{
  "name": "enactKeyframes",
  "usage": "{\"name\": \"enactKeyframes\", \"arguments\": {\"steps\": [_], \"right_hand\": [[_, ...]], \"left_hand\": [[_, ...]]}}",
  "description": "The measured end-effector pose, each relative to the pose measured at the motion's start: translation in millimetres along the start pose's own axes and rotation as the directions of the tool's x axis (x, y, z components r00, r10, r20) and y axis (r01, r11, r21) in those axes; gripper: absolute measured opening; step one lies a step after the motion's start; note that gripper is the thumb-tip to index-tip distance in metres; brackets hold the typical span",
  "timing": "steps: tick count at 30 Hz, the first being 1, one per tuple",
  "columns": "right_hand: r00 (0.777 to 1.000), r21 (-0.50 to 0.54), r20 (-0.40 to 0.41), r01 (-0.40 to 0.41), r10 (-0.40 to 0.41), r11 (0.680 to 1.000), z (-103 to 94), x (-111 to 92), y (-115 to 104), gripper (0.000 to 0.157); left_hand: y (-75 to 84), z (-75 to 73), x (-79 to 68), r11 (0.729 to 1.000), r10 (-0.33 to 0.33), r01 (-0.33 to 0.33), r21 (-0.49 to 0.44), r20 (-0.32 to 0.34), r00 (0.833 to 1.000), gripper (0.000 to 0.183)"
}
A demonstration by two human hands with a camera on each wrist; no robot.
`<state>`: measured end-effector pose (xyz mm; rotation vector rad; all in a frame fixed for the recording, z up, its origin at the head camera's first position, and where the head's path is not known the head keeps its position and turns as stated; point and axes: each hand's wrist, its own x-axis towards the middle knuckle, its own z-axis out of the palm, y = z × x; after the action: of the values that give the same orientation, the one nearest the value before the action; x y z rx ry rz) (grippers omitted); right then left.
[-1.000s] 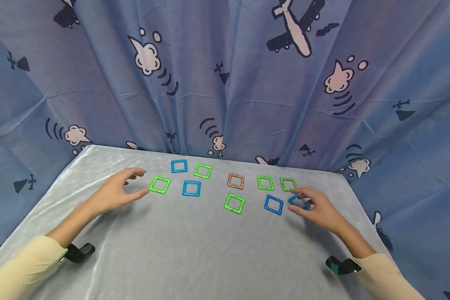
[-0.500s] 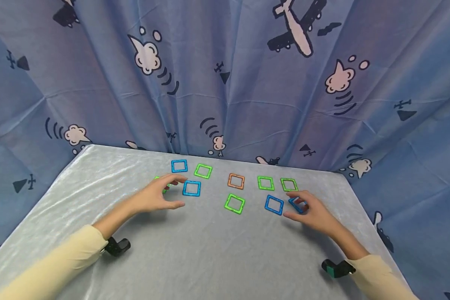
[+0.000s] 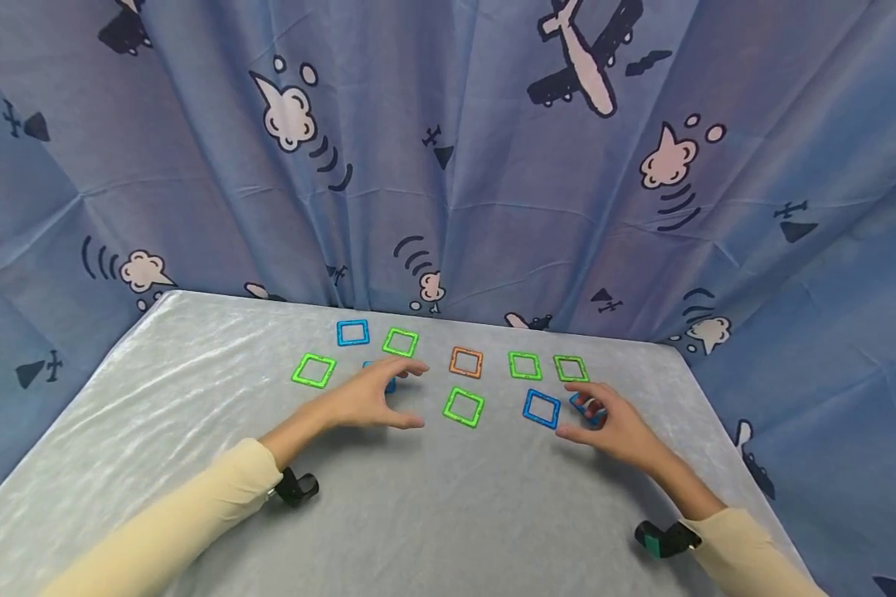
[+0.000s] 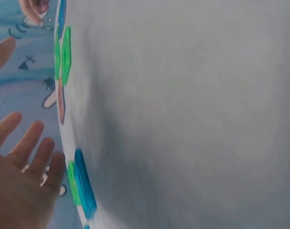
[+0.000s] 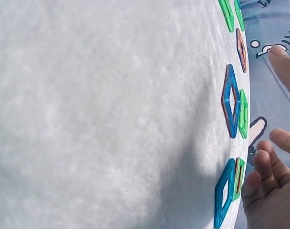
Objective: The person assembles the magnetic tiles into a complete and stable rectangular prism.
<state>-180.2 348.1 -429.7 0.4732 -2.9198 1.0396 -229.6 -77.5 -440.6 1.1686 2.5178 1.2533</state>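
Several square plastic frames in green, blue and orange lie flat on the table. My left hand point(image 3: 369, 398) hovers with fingers and thumb spread, partly covering a blue square frame point(image 3: 392, 385); a green square frame point(image 3: 464, 407) lies just beyond its fingertips. In the left wrist view that hand point(image 4: 28, 181) has its fingers apart and holds nothing. My right hand point(image 3: 611, 421) hovers over another blue square frame point(image 3: 578, 404), hiding part of it. Its fingers are loosely bent, thumb apart, with nothing between them. Left of its thumb lies a blue square frame point(image 3: 542, 409).
An orange square frame point(image 3: 466, 362) lies mid-table, with green square frames point(image 3: 524, 366) to its right. At the far left lie a green square frame point(image 3: 314, 371) and a blue square frame point(image 3: 353, 332). A printed curtain point(image 3: 448, 207) hangs behind the pale cloth-covered table point(image 3: 448, 514).
My left hand has swept right, from beside the leftmost green square frame to over the blue one, uncovering the green one again. My right hand has shifted slightly left. The frames stay in place.
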Motion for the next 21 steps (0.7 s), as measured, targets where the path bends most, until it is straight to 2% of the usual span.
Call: {"name": "enactKeyframes", "arguments": {"steps": [11, 21], "right_hand": [[1.0, -0.012, 0.011, 0.008, -0.008, 1.0, 7.4, 3, -4, 0.078], [0.999, -0.001, 0.032, -0.008, 0.008, 1.0, 9.4, 10, -6, 0.08]], "left_hand": [[11.4, 24.5, 34.2, 0.999, -0.011, 0.008, 0.049, 0.064, 0.998, 0.082], [9.2, 35.0, 49.3, 0.987, -0.053, 0.04, 0.153, 0.084, 0.995, 0.084]]}}
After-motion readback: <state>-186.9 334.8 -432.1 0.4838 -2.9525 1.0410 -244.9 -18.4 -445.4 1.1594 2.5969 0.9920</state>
